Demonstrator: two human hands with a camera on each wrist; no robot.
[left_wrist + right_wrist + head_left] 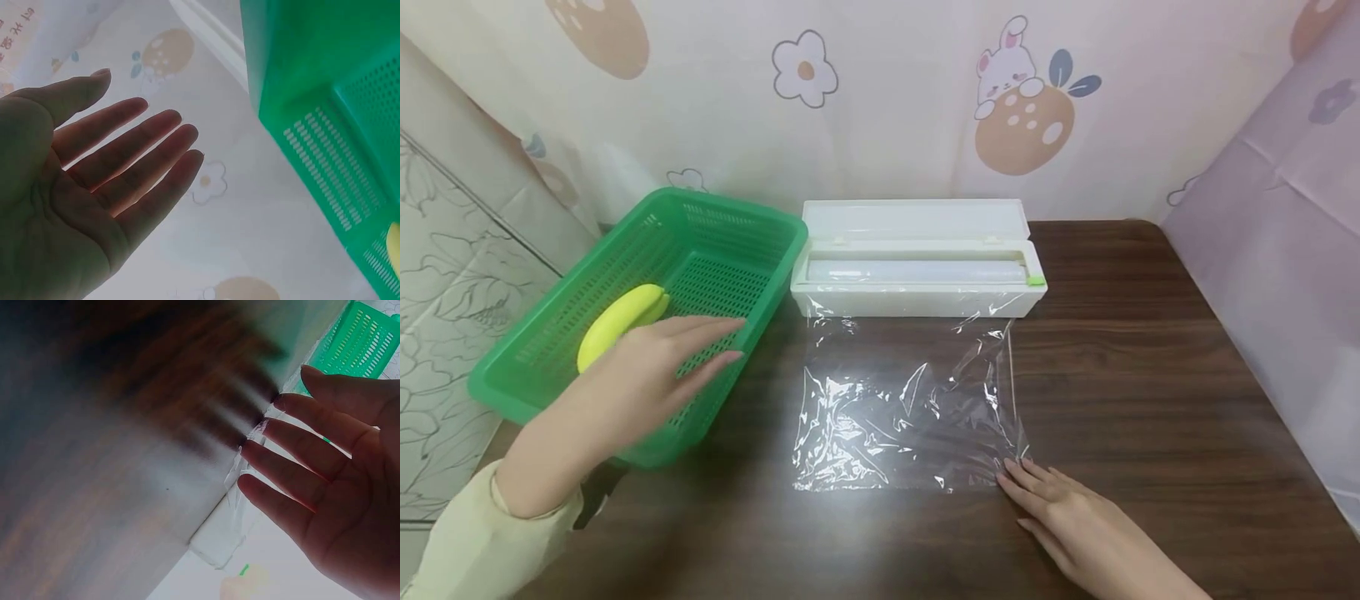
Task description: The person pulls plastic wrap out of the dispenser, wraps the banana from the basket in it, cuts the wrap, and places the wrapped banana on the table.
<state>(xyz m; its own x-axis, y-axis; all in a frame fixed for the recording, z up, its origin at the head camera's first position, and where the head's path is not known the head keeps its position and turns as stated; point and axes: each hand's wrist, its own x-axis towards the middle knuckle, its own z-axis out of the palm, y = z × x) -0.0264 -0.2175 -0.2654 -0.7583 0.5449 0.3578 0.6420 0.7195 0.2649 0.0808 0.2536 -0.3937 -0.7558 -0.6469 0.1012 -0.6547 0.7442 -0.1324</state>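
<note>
Two hands show on my head feed, each arm cut off by the frame: the left hand point(651, 367) in the left half, the right hand point(1071, 517) at lower right. The left hand hides part of the bananas point(621, 325) and of the basket point(745, 207); I cannot tell whether it touches the rim. Its fingers are straight and hold nothing. The right hand is open too, fingertips on the lower right corner of the film point(917, 408). That film is clear, so I trace it mostly by glare and creases. My left wrist view catches only a sliver of yellow at its right edge; in the right wrist view the table point(1150, 375) is blurred. The basket, at left, contains the bananas. The box point(917, 245), upper centre, lid point(917, 218) raised, contains the roll point(917, 271); the film runs from it down the middle.
</note>
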